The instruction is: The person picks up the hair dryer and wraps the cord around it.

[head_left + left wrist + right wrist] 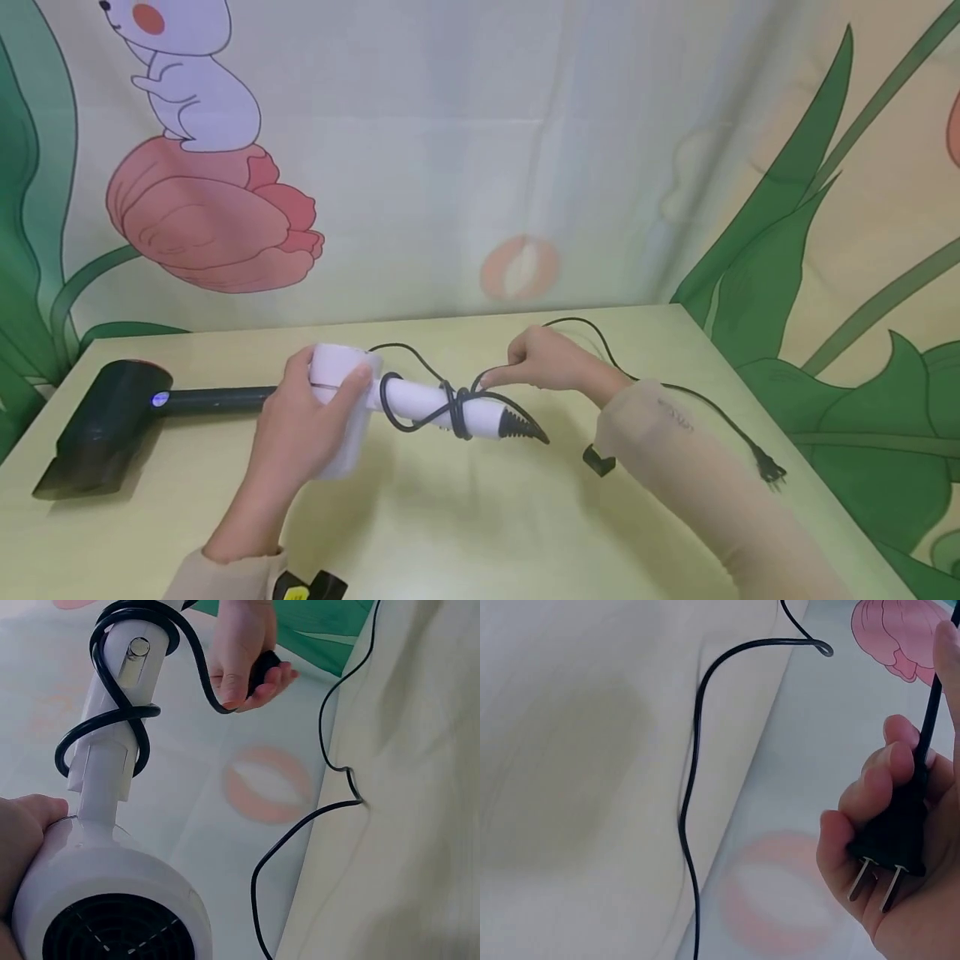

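Note:
My left hand [300,429] grips a white hair dryer [408,402] by its head, lifted over the table with the handle toward the right. A black power cord [456,408] is wound in several loops round that handle. In the left wrist view, the dark round grille [116,934] of the white dryer faces the camera. Just beyond the handle, my right hand [551,362] holds the free end of this cord. The right wrist view shows its two-pin plug [892,840] lying inside the curled fingers [870,791], prongs exposed.
A black hair dryer [105,425] lies on the left of the pale table [465,533], its handle passing behind my left hand. Another black cord [600,333] runs along the back to a plug [768,467] near the right edge. A printed curtain [450,167] hangs behind.

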Motion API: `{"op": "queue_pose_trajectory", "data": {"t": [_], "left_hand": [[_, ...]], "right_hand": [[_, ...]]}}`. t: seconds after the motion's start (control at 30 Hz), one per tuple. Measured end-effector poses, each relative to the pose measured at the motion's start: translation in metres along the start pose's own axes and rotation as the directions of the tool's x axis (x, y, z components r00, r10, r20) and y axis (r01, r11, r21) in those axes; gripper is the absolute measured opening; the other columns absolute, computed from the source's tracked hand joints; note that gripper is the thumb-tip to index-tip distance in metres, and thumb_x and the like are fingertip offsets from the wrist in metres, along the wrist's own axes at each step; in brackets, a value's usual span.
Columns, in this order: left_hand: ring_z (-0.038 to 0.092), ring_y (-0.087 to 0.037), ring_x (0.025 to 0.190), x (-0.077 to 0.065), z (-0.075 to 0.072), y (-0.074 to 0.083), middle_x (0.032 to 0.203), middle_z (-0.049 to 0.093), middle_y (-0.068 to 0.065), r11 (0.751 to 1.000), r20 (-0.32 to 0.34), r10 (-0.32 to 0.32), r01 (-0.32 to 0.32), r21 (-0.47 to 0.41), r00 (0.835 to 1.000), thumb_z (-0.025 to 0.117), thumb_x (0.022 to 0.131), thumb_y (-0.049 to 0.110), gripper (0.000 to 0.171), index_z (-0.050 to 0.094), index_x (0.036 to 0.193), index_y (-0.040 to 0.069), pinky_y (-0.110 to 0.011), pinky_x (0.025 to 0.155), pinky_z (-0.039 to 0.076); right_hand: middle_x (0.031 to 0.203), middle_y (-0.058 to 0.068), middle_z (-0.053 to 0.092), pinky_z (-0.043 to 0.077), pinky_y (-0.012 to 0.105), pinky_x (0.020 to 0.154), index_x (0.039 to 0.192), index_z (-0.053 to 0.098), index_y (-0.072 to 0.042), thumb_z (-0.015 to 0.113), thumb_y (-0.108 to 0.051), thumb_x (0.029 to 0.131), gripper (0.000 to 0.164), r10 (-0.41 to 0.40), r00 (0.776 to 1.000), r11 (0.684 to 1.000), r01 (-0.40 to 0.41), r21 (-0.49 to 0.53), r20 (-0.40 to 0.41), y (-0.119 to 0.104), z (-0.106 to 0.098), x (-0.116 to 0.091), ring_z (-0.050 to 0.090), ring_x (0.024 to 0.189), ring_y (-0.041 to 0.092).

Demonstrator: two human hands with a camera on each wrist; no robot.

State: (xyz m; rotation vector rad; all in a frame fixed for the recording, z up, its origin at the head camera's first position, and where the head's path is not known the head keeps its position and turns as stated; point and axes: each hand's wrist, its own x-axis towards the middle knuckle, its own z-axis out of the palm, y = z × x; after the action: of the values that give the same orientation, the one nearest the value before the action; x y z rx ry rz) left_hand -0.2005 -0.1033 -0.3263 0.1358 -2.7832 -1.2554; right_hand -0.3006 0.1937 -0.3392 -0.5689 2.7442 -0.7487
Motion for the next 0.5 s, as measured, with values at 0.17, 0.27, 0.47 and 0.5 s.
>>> {"op": "queue_pose_trajectory", "data": {"t": [0.17,0.27,0.47,0.5], "left_hand": [[0.058,-0.036,0.094,0.001,0.003,-0.001,0.116,0.056,-0.023,1.0,-0.005,0.015,-0.015,0.027,1.0,0.045,0.088,0.063,0.084,0.024,0.147,0.006,-0.037,0.066,0.047],[0.058,-0.035,0.092,0.002,0.004,-0.001,0.114,0.057,-0.022,0.999,-0.001,0.023,-0.023,0.047,1.0,0.044,0.088,0.065,0.085,0.024,0.147,0.007,-0.036,0.064,0.046],[0.057,-0.034,0.091,0.003,0.007,0.0,0.112,0.057,-0.02,0.995,0.005,0.045,-0.045,0.093,0.999,0.044,0.087,0.066,0.085,0.027,0.145,0.006,-0.037,0.064,0.045],[0.057,-0.033,0.091,0.003,0.007,0.0,0.112,0.057,-0.02,0.994,0.004,0.049,-0.049,0.102,0.999,0.044,0.087,0.066,0.084,0.028,0.144,0.006,-0.037,0.064,0.045]], "right_hand": [[0.052,-0.008,0.022,0.018,0.024,0.048,0.051,0.031,-0.019,0.068,-0.068,0.069,0.064,-0.004,1.0,0.999,0.004,-0.033,-0.003,-0.002,-0.01,0.002,0.016,0.051,0.009],[0.053,-0.008,0.022,0.019,0.024,0.048,0.052,0.032,-0.019,0.069,-0.066,0.07,0.062,-0.001,1.0,0.999,0.001,-0.043,-0.007,-0.004,-0.015,0.003,0.017,0.052,0.009],[0.053,-0.009,0.025,0.02,0.024,0.048,0.052,0.035,-0.019,0.07,-0.063,0.071,0.059,-0.011,1.0,0.994,0.009,-0.112,-0.016,-0.009,-0.024,0.003,0.019,0.052,0.008],[0.053,-0.009,0.026,0.02,0.024,0.048,0.053,0.035,-0.019,0.071,-0.062,0.071,0.059,-0.01,1.0,0.993,0.008,-0.121,-0.014,-0.01,-0.025,0.003,0.02,0.052,0.008]]}}
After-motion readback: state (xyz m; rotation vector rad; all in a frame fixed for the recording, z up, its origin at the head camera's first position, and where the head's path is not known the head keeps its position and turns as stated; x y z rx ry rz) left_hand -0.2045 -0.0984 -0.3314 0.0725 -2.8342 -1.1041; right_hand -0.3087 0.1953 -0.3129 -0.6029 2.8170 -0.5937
